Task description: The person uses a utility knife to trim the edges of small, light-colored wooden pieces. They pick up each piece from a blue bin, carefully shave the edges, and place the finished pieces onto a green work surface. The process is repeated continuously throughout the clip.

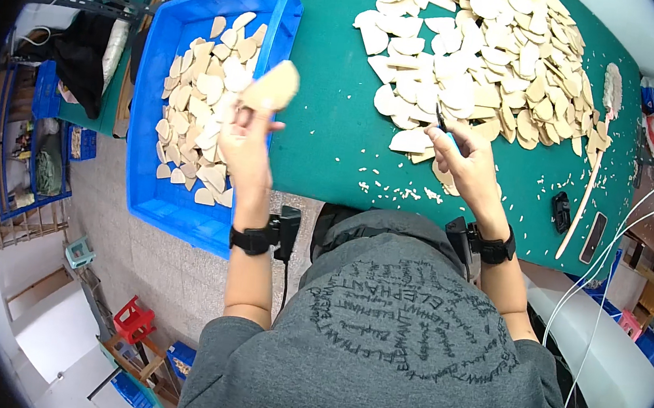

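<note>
My left hand (245, 148) is closed on a beige rounded foam-like pad (277, 86), its edge pinched between thumb and fingers. It is over the right side of a blue plastic bin (150, 66) that holds many similar beige pieces (208, 84). My right hand (465, 164) is closed round a slim tool with a dark pointed tip and a blue part (441, 119); its exact kind is unclear. The tool's tip reaches the near edge of a large heap of beige pads (515, 80) spread over the green tabletop (323, 124).
White scraps (400, 192) lie along the table's near side. To the right are a long-handled brush (592, 184), a small black object (560, 213) and a phone (594, 238). White cables (619, 235) hang there. Below left stands a red stool (134, 319).
</note>
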{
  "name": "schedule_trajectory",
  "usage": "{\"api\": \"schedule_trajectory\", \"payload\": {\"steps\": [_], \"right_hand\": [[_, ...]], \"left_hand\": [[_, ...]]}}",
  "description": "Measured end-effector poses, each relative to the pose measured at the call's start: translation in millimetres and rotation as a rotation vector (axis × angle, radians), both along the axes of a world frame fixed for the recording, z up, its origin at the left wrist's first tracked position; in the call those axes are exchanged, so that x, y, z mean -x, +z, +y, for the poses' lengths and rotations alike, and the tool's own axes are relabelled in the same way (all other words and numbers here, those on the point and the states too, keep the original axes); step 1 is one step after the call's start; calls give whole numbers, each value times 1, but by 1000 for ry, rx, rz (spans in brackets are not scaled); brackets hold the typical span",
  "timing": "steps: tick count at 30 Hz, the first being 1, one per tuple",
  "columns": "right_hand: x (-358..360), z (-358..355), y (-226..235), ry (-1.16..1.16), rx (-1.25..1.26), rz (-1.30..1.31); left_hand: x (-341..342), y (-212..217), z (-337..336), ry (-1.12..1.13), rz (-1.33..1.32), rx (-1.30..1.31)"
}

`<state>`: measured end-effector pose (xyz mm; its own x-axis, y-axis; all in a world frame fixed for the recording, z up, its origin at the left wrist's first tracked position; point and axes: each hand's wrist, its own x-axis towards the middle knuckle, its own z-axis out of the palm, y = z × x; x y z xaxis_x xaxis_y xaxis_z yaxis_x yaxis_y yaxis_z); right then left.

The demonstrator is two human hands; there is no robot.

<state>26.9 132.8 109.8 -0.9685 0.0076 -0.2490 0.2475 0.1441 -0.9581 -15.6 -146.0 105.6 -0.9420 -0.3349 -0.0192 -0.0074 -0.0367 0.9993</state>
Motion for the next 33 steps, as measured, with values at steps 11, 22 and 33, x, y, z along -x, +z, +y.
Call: {"api": "schedule_trajectory", "payload": {"steps": [11,22,33], "right_hand": [[-7,18,-13,-100,74,-77],[-4,20,-13,-77,91,-116],[4,8,12,95,133,-94]], "left_hand": [[70,-140,113,-489,-216,973],[47,-70,128,-729,-205,-352],[4,14,85,-686,-93,-39]]}}
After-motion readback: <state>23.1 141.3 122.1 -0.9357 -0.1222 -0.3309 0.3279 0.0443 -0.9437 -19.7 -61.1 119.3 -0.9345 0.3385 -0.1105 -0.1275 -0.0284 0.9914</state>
